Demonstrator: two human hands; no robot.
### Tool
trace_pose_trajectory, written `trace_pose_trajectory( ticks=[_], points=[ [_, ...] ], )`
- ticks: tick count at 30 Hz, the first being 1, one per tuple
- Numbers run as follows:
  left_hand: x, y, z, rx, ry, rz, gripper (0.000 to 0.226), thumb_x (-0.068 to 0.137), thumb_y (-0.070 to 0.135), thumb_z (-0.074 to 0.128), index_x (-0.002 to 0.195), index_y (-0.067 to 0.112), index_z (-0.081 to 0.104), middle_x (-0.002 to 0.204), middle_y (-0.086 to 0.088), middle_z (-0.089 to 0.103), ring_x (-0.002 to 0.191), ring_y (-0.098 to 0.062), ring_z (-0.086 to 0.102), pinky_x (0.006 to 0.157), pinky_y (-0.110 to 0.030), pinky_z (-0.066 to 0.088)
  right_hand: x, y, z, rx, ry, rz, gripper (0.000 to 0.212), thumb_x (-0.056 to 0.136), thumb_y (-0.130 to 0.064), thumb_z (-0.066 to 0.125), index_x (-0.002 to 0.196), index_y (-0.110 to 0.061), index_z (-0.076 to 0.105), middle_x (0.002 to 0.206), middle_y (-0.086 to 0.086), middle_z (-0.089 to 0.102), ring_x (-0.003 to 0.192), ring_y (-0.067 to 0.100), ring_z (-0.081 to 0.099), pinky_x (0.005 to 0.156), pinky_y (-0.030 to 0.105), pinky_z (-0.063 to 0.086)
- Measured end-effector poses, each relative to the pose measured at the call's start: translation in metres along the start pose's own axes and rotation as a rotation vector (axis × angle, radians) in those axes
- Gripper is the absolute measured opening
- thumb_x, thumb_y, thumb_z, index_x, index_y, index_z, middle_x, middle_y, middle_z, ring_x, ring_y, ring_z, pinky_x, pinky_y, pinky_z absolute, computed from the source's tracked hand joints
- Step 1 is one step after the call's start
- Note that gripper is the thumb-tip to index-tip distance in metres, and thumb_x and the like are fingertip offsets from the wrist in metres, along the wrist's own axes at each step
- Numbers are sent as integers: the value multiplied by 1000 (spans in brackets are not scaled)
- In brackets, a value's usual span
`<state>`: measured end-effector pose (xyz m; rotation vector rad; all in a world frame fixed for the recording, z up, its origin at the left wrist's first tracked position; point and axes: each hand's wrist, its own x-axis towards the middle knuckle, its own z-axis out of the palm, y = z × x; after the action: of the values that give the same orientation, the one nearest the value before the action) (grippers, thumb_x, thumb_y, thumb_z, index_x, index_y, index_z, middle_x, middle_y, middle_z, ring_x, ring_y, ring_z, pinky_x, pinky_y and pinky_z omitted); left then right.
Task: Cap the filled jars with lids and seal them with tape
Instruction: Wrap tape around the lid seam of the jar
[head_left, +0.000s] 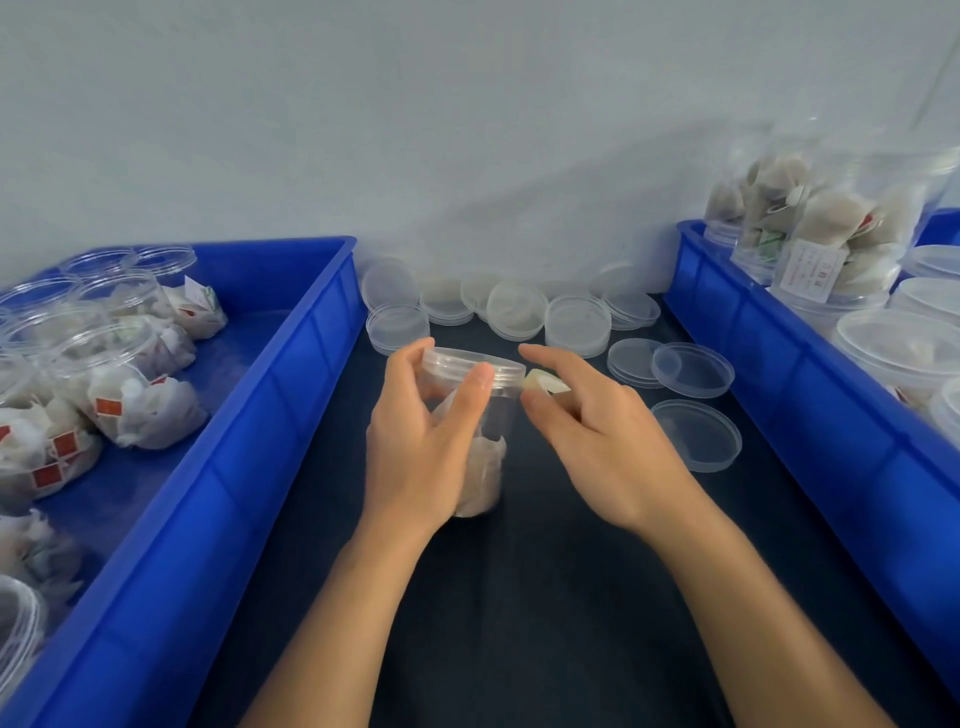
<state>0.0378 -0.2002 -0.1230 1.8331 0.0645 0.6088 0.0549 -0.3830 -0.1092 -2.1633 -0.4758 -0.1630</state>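
1. Dark blue cloth covered the counter (545, 597), which ran as a lane between two bins and ended at a pale wall.
2. On the left, a blue plastic bin (249, 415) held open clear jars of white tea bags with red tags (119, 395), several lying on their sides.
3. On the right, a second blue plastic bin (779, 374) held capped clear jars (826, 234), some stacked, rising above its rim.
4. Between the bins' inner walls, the near half of the lane was bare cloth crossed only by the two forearms; the far end was crowded with loose clear round plastic lids (519, 312), some leaning on the wall and some stacked.
5. More of those lids lay flat to the right of the hands, near the right bin's wall.
6. A clear cylindrical plastic jar partly filled with tea bags (483, 457) was at the lane's centre, its long axis roughly upright and tilted slightly, mouth away from the camera and bottom near the cloth.
7. A clear lid (470, 361) sat over its mouth; whether it was fully seated could not be told.
8. The left hand (421, 447) gripped the jar, thumb across the front wall and fingers (410, 353) curled over the lid's far-left rim.
9. The right hand (597, 431) was just beside the jar's right side, its fingers curved and spread; a pale, yellowish piece of tape (545, 384) sat between thumb and forefinger, touching the lid's edge, though the pinch itself was not clear.
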Motion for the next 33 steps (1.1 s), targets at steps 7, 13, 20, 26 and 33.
trace_pose_trajectory(
  ticks=[7, 13, 20, 26, 33],
  points=[
    [3, -6, 0, -27, -21, 6, 71, 82, 80, 62, 141, 43, 52, 121, 32, 65, 116, 8, 63, 92, -21, 51, 5, 4, -7, 22, 39, 18, 32, 102, -48, 58, 134, -52, 56, 56, -4, 49, 56, 8, 47, 62, 30, 34],
    [3, -6, -4, -39, -64, 4, 68, 82, 78, 64, 140, 43, 52, 122, 35, 64, 116, 9, 63, 86, -8, 50, 6, 4, -9, 28, 23, 12, 30, 101, -49, 59, 131, -53, 58, 58, -3, 50, 56, 8, 47, 63, 30, 34],
    [6, -8, -6, -120, -140, 4, 76, 83, 71, 64, 146, 28, 58, 122, 26, 71, 117, 4, 67, 91, -16, 53, 4, 5, -8, -16, -23, 14, 27, 103, -50, 55, 129, -58, 54, 57, -7, 48, 55, 8, 47, 62, 29, 38],
    [8, -9, -7, -91, -204, 4, 83, 84, 73, 59, 154, 29, 53, 130, 30, 68, 126, 11, 59, 96, -13, 48, 3, 3, -6, 73, -16, 36, 23, 100, -46, 61, 123, -52, 60, 51, -11, 47, 50, 6, 44, 60, 33, 38],
    [2, -4, -7, 203, -46, 90, 94, 83, 83, 57, 162, 39, 33, 138, 30, 52, 123, 12, 53, 95, -22, 49, 1, -2, -1, 25, 48, 19, 27, 97, -51, 61, 124, -49, 63, 54, -7, 52, 54, 9, 50, 60, 33, 42]
  ],
)
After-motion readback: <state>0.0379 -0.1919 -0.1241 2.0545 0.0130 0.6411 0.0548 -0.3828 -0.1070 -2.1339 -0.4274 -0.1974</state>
